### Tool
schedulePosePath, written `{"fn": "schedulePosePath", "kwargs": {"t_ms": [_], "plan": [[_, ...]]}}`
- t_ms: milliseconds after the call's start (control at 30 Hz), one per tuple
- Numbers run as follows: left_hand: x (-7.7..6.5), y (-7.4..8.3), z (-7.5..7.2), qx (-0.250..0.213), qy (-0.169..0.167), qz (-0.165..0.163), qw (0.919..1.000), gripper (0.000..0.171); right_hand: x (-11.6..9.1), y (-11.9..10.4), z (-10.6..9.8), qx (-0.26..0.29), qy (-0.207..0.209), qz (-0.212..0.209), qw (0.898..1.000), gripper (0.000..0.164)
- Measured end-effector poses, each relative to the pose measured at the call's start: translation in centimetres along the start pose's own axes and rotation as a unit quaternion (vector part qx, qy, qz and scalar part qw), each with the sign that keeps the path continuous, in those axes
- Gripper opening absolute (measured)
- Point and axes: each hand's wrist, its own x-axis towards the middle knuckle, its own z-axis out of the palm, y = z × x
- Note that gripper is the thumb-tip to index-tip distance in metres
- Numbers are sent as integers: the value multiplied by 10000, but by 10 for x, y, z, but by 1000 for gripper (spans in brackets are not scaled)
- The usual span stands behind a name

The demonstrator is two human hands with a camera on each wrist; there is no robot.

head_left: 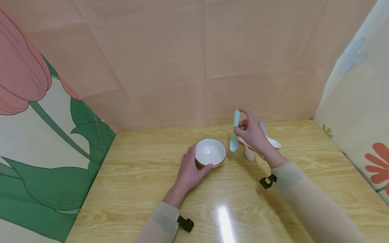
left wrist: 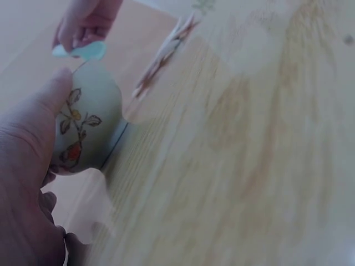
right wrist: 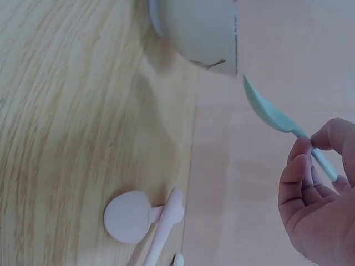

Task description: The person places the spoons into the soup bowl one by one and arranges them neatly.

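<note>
A white bowl with a dark rim stands on the table; the left wrist view shows a leaf-and-flower pattern on the bowl's outside. My left hand grips its near left side, thumb in front and fingers around the left. Just right of the bowl, my right hand pinches a mint-green spoon by the handle, bowl end down. In the right wrist view this spoon is held above the table, its tip close to the bowl's rim.
Behind and below my right hand lie several more spoons in a loose pile, among them a pink spoon, a white spoon and a grey-blue handle. A peach cloth backdrop rises at the wooden table's far edge.
</note>
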Motion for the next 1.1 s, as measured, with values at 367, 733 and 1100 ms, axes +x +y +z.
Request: {"fn": "schedulePosePath", "kwargs": {"t_ms": [367,733,1100], "plan": [[0,1,-2,-59,41,-54,10000,110,1,-19,1,461,148,47,9988,78],[1,-2,0,15,44,127,9999,111,9,-34,15,1142,-49,-89,9934,76],[2,-4,0,-48,31,158,9999,110,11,-39,37,556,-524,-290,9967,72]]}}
